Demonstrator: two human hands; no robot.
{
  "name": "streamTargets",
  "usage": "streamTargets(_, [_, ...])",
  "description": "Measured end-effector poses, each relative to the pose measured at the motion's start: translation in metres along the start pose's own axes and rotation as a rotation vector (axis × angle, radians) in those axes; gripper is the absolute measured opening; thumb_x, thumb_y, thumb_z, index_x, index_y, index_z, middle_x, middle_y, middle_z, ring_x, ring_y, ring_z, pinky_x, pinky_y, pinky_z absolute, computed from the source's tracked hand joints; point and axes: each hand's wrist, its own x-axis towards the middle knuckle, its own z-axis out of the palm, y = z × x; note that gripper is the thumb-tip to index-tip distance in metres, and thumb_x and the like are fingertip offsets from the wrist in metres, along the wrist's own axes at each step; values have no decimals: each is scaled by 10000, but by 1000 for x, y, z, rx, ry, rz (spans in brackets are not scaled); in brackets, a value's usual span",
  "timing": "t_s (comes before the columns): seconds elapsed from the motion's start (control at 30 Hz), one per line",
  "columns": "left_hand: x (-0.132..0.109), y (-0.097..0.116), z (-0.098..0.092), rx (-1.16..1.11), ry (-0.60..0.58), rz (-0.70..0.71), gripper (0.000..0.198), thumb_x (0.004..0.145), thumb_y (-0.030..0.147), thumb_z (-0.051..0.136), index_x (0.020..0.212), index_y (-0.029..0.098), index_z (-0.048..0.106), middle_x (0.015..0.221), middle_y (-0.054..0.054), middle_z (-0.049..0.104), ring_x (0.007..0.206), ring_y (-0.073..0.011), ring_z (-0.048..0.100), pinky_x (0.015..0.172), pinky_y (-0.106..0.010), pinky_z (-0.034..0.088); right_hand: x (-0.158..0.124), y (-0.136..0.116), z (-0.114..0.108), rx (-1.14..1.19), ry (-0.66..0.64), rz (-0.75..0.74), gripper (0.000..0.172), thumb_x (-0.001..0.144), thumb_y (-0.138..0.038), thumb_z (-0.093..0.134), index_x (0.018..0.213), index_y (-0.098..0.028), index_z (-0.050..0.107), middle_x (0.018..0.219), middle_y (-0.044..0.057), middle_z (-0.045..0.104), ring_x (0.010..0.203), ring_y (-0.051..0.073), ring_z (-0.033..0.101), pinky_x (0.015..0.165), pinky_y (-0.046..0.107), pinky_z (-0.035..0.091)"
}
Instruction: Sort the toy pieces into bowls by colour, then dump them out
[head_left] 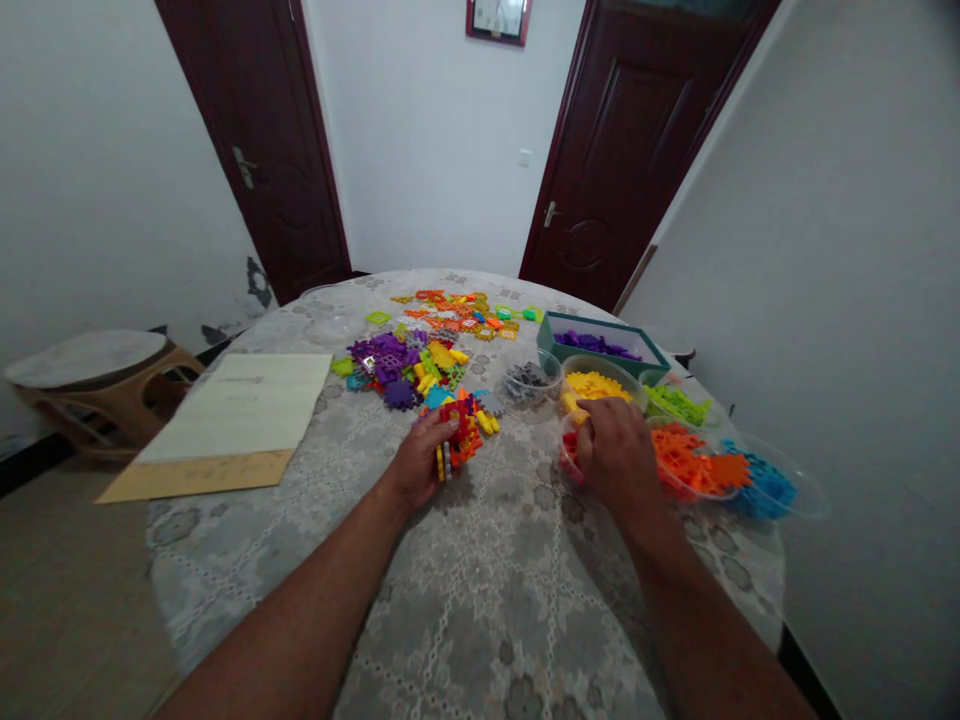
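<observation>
My left hand [418, 462] is closed round a bunch of plastic gear toy pieces [463, 437], mostly red and orange with yellow and grey ones at the near side. Over a clear bowl of red pieces [570, 458] is my right hand [616, 447], its fingers bent together and pointing down. Whether anything is between those fingertips is hidden. Just behind that hand stands a bowl of yellow gear pieces [596, 384]. Orange gear pieces [686, 458] fill a bowl to its right. A mixed pile of purple, yellow and blue pieces [397, 362] lies beyond my left hand.
Farther right are bowls of blue pieces [765, 485] and lime-green pieces [679, 404]. A green box [615, 325] holds purple pieces; a clear bowl holds grey ones [527, 376]. Loose orange pieces [454, 312] lie at the back. Paper sheets [240, 405] lie left, near a stool [97, 380].
</observation>
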Motion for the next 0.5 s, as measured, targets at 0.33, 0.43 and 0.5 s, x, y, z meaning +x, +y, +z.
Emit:
streamTargets(0.33, [-6, -8, 12, 47, -86, 28, 329, 774, 356, 847, 1003, 169, 703, 859, -48, 754, 652, -157, 688, 547, -232, 528, -29, -91, 9, 655, -231, -18, 347, 1009, -299, 640, 1342, -199, 646, 1136, 100, 753, 983, 243, 690, 930, 416, 553])
streamTargets(0.43, [-7, -8, 12, 51, -75, 31, 319, 755, 362, 842, 962, 176, 687, 799, -34, 732, 629, -160, 676, 530, -231, 512, -29, -93, 9, 805, -316, 143, 371, 977, -295, 661, 1340, -219, 663, 1090, 66, 757, 911, 207, 696, 857, 362, 558])
streamTargets(0.5, [-6, -8, 12, 59, -56, 23, 315, 748, 370, 830, 949, 185, 673, 730, -9, 698, 564, -146, 634, 490, -227, 483, -26, -92, 9, 892, -362, 249, 353, 963, -307, 665, 1304, -219, 685, 1054, 50, 753, 881, 194, 694, 804, 331, 548])
